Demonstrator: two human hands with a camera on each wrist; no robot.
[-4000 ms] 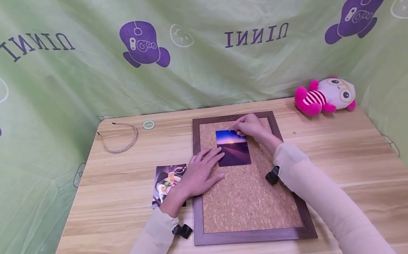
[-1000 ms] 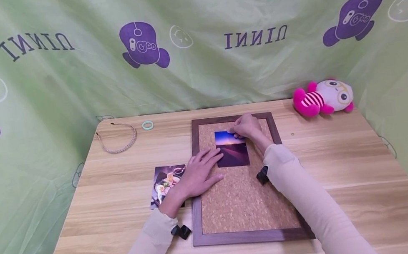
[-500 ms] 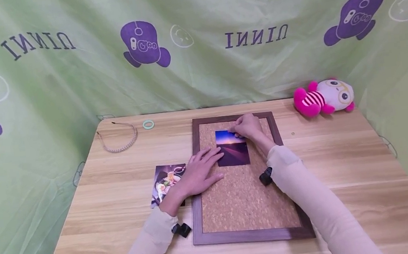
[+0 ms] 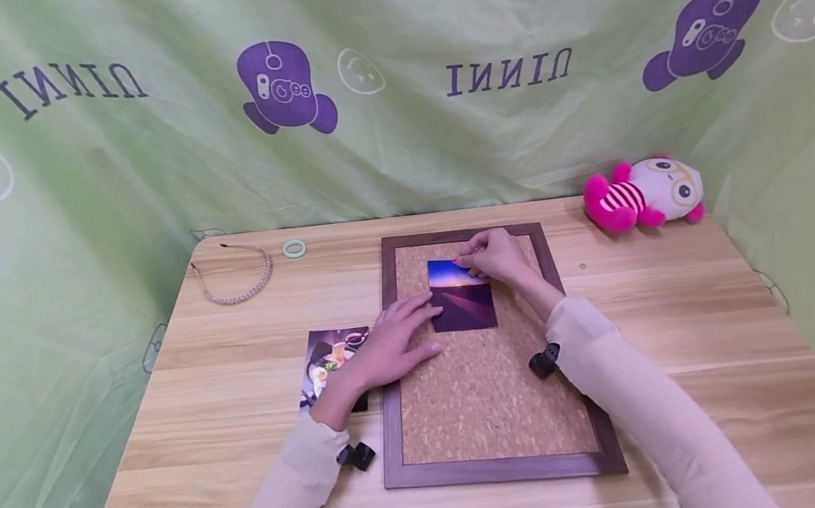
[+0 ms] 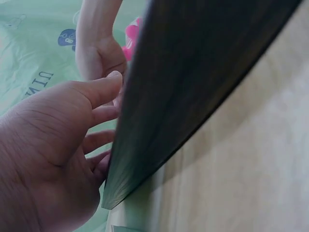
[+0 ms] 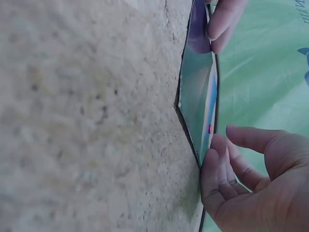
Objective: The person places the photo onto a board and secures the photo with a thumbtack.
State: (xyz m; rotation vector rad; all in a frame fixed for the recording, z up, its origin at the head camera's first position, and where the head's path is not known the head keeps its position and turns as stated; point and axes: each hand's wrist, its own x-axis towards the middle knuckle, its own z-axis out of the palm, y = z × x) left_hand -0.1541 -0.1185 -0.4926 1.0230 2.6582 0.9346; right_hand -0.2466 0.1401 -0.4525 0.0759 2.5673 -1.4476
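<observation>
A sunset photo (image 4: 463, 308) lies on the cork board (image 4: 497, 411), near the far end of its dark frame. A small red dot, apparently a pin head (image 4: 454, 261), shows at the photo's top edge, also in the right wrist view as a red pin head (image 6: 210, 128). My right hand (image 4: 496, 258) is beside it, fingers resting at the photo's upper right; the thumb stands apart from the fingers, holding nothing. My left hand (image 4: 395, 342) reaches over the frame's left side, fingers extended, fingertips at the photo's left edge.
A food photo (image 4: 318, 369) lies left of the board, partly under my left arm. A headband (image 4: 239, 297) and a mint ring (image 4: 294, 248) lie at the back left. A pink plush toy (image 4: 642, 194) rests at the back right. One tiny ring-like item (image 4: 582, 266) lies right of the frame.
My right hand has drawn back slightly and its fingers have loosened, so the red pin head now shows. My left fingertips have shifted slightly left on the photo. The board stays put.
</observation>
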